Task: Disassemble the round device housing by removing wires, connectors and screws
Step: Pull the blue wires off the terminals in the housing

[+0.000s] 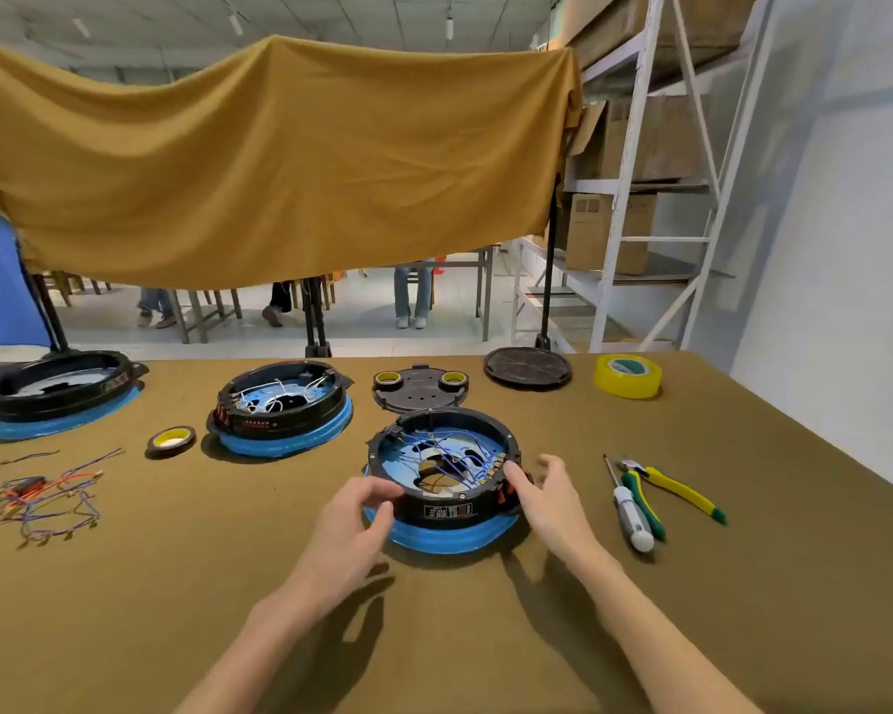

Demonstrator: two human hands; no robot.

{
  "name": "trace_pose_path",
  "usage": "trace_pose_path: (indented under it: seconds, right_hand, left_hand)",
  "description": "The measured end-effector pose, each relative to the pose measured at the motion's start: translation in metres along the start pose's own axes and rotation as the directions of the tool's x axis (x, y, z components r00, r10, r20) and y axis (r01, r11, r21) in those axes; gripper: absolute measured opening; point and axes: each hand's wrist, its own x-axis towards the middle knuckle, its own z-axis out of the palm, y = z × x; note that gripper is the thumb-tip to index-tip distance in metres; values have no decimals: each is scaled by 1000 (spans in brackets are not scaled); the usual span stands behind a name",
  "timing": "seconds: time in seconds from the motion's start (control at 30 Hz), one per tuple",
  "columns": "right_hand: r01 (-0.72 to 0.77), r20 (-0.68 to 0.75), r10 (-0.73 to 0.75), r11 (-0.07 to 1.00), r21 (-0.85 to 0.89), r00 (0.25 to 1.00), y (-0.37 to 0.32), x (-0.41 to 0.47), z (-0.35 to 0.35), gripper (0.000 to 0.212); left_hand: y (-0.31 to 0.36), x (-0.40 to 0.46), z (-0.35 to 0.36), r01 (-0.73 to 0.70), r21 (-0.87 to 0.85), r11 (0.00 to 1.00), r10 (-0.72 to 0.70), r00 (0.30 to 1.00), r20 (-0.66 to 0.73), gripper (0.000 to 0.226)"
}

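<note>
A round black device housing on a blue base sits on the brown table in front of me. Blue wires with brass connectors run across its open inside. My left hand touches the housing's left side, thumb near the rim and fingers against the blue base. My right hand is at the right side, its index finger touching the rim by the red parts, the other fingers spread and relaxed. Neither hand holds anything.
A screwdriver and green-yellow pliers lie to the right. Two more housings stand at the left. Removed wires, tape rolls and black covers lie around.
</note>
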Motion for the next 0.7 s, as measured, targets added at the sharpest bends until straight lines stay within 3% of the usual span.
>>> trace_pose_path:
  seconds: [0.1, 0.2, 0.4, 0.57, 0.7]
  right_hand:
    - [-5, 49, 5, 1000, -5, 999, -5, 29, 19, 62]
    - [16, 66, -15, 1000, -18, 998, 3, 45, 24, 41]
    - [63, 253, -90, 992, 113, 963, 0, 64, 14, 20]
    - [1, 323, -67, 980, 201, 944, -6, 66, 16, 23]
    - [-22, 309, -66, 962, 271, 949, -7, 63, 28, 27]
  left_hand:
    - [-6, 37, 12, -75, 144, 987, 84, 995, -56, 20]
    - [-14, 59, 20, -136, 299, 944, 151, 988, -27, 16]
    - [-16, 59, 31, -250, 366, 896, 274, 962, -13, 13]
    - [-8, 63, 31, -308, 397, 865, 322, 946, 33, 16]
    - [2, 84, 36, -360, 350, 865, 307, 931, 199, 27]
